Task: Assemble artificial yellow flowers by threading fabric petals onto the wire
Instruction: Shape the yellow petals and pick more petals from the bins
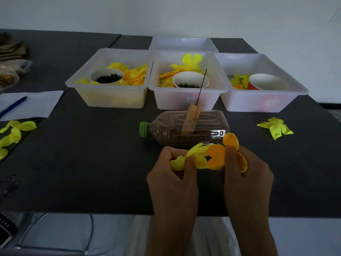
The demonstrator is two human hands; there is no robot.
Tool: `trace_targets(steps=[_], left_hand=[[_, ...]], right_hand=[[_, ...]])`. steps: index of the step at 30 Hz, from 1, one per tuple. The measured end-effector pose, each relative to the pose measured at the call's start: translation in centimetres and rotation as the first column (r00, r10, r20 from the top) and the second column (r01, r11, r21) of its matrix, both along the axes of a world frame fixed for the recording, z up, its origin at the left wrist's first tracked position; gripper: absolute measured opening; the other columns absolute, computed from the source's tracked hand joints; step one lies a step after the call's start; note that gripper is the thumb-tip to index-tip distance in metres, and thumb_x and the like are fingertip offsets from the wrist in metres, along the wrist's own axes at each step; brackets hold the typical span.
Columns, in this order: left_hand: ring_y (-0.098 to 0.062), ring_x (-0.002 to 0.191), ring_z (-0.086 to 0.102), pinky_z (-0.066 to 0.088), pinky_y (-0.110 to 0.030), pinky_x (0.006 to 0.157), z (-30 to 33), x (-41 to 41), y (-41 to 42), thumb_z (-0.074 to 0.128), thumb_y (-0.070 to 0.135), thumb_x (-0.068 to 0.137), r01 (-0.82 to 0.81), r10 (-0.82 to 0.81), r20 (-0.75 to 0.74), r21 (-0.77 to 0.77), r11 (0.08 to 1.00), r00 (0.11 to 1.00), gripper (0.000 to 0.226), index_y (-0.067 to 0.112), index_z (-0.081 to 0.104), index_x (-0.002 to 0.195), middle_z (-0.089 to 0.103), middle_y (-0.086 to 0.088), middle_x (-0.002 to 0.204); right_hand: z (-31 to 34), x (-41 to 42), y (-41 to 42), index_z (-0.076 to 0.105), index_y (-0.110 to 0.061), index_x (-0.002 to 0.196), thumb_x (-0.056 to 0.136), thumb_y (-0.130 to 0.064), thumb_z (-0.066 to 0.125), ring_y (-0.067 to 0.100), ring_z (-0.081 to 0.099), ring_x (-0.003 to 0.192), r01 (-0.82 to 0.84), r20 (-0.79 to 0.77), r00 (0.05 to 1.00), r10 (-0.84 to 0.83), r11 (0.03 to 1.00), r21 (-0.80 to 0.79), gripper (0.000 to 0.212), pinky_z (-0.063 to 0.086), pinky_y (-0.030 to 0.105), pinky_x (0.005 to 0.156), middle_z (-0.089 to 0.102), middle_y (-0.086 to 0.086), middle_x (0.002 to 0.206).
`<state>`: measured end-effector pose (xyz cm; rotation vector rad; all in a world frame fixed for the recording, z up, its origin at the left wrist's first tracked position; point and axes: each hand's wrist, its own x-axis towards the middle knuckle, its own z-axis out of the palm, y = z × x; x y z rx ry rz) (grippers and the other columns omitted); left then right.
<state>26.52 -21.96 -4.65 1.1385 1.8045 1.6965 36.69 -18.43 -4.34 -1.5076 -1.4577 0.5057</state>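
Observation:
My left hand (172, 177) and my right hand (247, 174) pinch a fabric petal piece (210, 157) between them, yellow on its left side and orange on its right. A small hole shows at its middle. Just beyond it lies a brown plastic bottle (175, 130) with a green cap, on its side. A wooden peg (191, 117) stands up from the bottle and carries a thin dark wire (202, 84) pointing upward. The piece is held below and in front of the wire, apart from it.
Three white bins (110, 97) (186, 100) (258, 102) hold yellow petals and cups of dark beads; a fourth bin (183, 43) stands behind. Loose yellow petals lie at right (275, 127) and left (14, 133). Paper and a blue pen (13, 107) are at left.

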Motion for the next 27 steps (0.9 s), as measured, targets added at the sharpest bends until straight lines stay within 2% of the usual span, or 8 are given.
trace_targets(steps=[4,7,11,14,16,19,22,27], left_hand=[[0.014,0.084,0.057,0.043,-0.001,0.063,-0.4,-0.3,0.1,0.07,0.031,0.086,0.1,-0.095,0.039,-0.157,0.983,0.995,0.013,0.035,0.057,0.085,0.064,0.017,0.08],[0.025,0.091,0.048,0.037,0.005,0.068,-0.7,-0.3,0.2,0.067,0.047,0.082,0.093,-0.098,-0.014,-0.208,0.974,0.995,0.015,0.042,0.053,0.085,0.062,0.02,0.083],[0.021,0.077,0.053,0.037,0.003,0.063,-1.0,-0.6,0.5,0.066,0.04,0.089,0.058,-0.071,-0.051,-0.226,0.972,0.996,0.019,0.031,0.056,0.075,0.06,0.013,0.066],[0.018,0.075,0.054,0.037,0.002,0.067,-1.4,-0.4,0.4,0.065,0.03,0.092,0.05,-0.075,-0.132,-0.185,0.982,0.988,0.03,0.033,0.05,0.066,0.06,0.025,0.068],[0.013,0.083,0.055,0.039,-0.001,0.072,-1.9,-0.1,0.3,0.068,0.025,0.09,0.033,-0.058,-0.192,-0.131,0.991,0.98,0.033,0.037,0.049,0.065,0.057,0.015,0.06],[0.0,0.079,0.06,0.045,-0.006,0.066,-2.5,0.3,0.2,0.075,0.015,0.086,0.007,-0.007,-0.222,0.0,1.0,0.975,0.038,0.04,0.051,0.067,0.055,0.016,0.059],[0.0,0.068,0.06,0.043,-0.005,0.056,-2.1,1.0,0.1,0.072,0.017,0.08,0.019,0.01,-0.2,0.144,0.989,0.98,0.023,0.035,0.058,0.074,0.057,0.021,0.062],[0.003,0.068,0.058,0.042,-0.002,0.058,-1.9,1.1,0.1,0.065,0.029,0.08,0.018,0.039,-0.204,0.272,0.962,0.978,0.006,0.024,0.063,0.078,0.057,0.022,0.071]], right_hand=[[-0.8,-1.1,-0.9,0.044,-0.029,0.064,0.088,-0.05,0.038,-0.002,0.054,0.061,-0.036,-0.05,0.998,0.04,0.996,0.081,0.032,0.04,0.012,0.048,0.047,-0.01,0.052],[-1.6,-1.7,-1.1,0.047,-0.033,0.068,0.095,-0.043,0.048,-0.005,0.055,0.066,-0.1,-0.056,0.993,0.105,0.99,0.099,0.029,0.042,0.006,0.06,0.055,-0.013,0.06],[-1.9,-2.4,-1.2,0.054,-0.033,0.083,0.087,-0.033,0.064,-0.002,0.059,0.071,-0.124,-0.08,0.988,0.134,0.985,0.12,0.011,0.044,0.007,0.061,0.06,-0.017,0.078],[-2.1,-2.6,-0.7,0.063,-0.028,0.085,0.087,-0.021,0.066,-0.003,0.06,0.073,-0.126,-0.161,0.977,0.137,0.989,0.081,0.008,0.042,0.004,0.062,0.063,-0.024,0.081],[-2.1,-2.5,-0.3,0.063,-0.025,0.07,0.087,-0.016,0.067,0.001,0.06,0.067,-0.114,-0.165,0.979,0.121,0.992,0.054,0.019,0.042,0.006,0.059,0.063,-0.018,0.072],[-1.8,-2.6,-0.1,0.057,-0.021,0.062,0.086,-0.018,0.067,0.004,0.057,0.059,-0.065,-0.191,0.979,0.074,0.997,0.052,0.026,0.041,0.01,0.054,0.061,-0.013,0.064],[-1.5,-2.6,-0.1,0.054,-0.02,0.059,0.086,-0.017,0.067,0.005,0.055,0.054,-0.006,-0.24,0.97,0.026,0.996,0.084,0.03,0.039,0.013,0.049,0.056,-0.007,0.054],[-1.0,-2.8,0.1,0.053,-0.02,0.06,0.086,-0.019,0.067,0.003,0.055,0.054,-0.005,-0.281,0.959,0.031,0.996,0.091,0.029,0.041,0.01,0.052,0.059,-0.013,0.059]])
